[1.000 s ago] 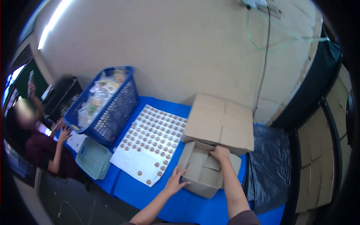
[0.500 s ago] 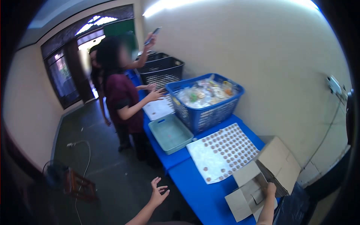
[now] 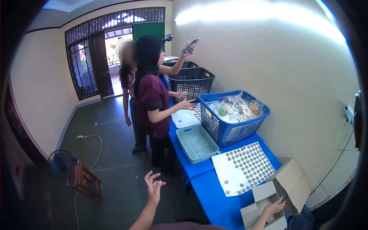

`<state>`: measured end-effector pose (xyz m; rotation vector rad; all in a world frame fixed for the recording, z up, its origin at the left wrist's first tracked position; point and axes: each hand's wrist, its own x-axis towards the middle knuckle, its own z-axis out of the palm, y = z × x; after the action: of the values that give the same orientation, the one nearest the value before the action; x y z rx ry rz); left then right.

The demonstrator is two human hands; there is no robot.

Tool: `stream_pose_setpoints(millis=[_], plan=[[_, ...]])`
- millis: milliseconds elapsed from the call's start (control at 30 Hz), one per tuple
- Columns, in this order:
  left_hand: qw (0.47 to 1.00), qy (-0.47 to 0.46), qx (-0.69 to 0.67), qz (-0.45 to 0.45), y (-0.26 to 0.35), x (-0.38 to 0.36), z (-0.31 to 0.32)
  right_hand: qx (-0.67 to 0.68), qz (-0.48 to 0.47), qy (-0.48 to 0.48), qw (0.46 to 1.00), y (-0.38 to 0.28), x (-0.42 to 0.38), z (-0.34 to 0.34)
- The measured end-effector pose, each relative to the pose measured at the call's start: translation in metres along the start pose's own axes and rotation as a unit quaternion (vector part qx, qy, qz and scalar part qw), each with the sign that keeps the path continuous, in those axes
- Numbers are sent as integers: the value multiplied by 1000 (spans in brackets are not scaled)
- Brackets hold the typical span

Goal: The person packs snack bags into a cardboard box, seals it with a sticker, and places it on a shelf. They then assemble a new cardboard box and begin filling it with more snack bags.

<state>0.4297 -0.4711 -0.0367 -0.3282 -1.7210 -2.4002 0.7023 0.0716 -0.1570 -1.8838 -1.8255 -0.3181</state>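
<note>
My left hand (image 3: 154, 188) is raised over the dark floor beside the blue table, its fingers apart and slightly curled, with nothing in it. Over the open cardboard box (image 3: 251, 215) at the table's near end is my right hand (image 3: 275, 207), fingers spread and holding nothing. Just behind the box, a white sheet (image 3: 220, 168) carries rows of small round brown pieces. The green tray (image 3: 197, 145), without contents, lies farther along the table. A blue basket (image 3: 235, 128) full of clear plastic packets stands beside it.
Two people stand left of the table; the nearer, in a maroon shirt (image 3: 155, 92), holds up a phone (image 3: 191, 45). Black baskets (image 3: 191, 82) stand at the far end. On the floor are a fan (image 3: 61, 165), a wooden stool (image 3: 86, 180) and a cable (image 3: 100, 149).
The view has shifted, so the room and table sit differently in the frame. My right hand has come up from inside the box and its fingers have spread. My left hand stays raised.
</note>
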Motion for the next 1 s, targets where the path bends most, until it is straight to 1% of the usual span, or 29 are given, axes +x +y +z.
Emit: stream_pose_setpoints(millis=[67,100,167,200,233,267,300,333,400,433,500,533,600,633,667,733,867,933,1000], plan=[[999,-45,-11,-26,-15,8,17,72,-24,51,996,-6,5,-10],[997,-70,7,-23,-21,10,26,70,-19,49,996,-10,4,-26],[993,-101,-16,-52,-36,13,44,19,-17,83,996,-25,5,-58],[991,-116,-19,-63,-37,16,54,18,-11,79,997,-28,7,-58],[989,-130,-24,-69,-38,17,62,33,-17,106,994,-28,8,-57],[988,-134,-20,-76,-38,21,68,45,-25,132,990,-25,11,-58],[987,-139,-3,-77,-38,22,74,22,-19,105,994,-31,9,-73],[986,-146,13,-75,-41,24,79,15,-17,102,994,-35,11,-80],[985,-152,27,-80,-47,26,84,86,-48,160,982,-36,11,-88],[985,-148,16,-92,-49,26,87,79,-48,158,983,-33,8,-89],[983,-144,5,-111,-53,31,94,86,-12,135,987,-39,11,-86],[983,-145,1,-112,-56,32,97,84,-12,138,987,-41,12,-85],[977,-145,-3,-155,-65,33,102,100,-20,133,986,-45,9,-81],[977,-146,-3,-157,-72,35,107,122,-36,128,984,-48,6,-80],[974,-151,3,-171,-79,36,111,116,-36,127,985,-53,2,-82],[967,-163,11,-196,-89,35,119,140,-41,90,985,-61,-6,-87],[955,-203,-12,-218,-106,41,142,129,-55,86,986,-64,-18,-104],[948,-218,-26,-230,-114,48,153,102,-44,88,990,-63,-17,-114],[943,-239,-25,-230,-121,60,163,130,-17,98,987,-63,-15,-122]])
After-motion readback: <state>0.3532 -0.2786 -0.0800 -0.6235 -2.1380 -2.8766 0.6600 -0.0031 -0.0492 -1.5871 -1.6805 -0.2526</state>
